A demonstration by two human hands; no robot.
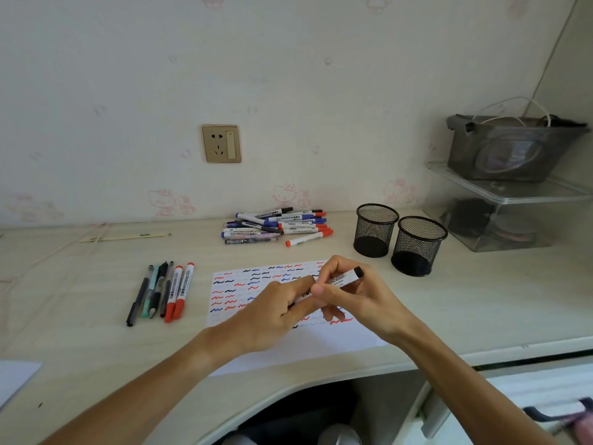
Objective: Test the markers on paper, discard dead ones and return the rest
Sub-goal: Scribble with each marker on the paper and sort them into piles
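Over the scribbled paper (253, 284) at the desk's front edge, my right hand (349, 293) pinches a black-ended marker (345, 279) while my left hand (276, 313) grips its lower end, apparently at the cap. Next I judge it needs a test stroke, or sorting.

Marker pile (277, 228) behind paper (288, 316); mesh cups (399, 239) right; pen row (162, 292) left.
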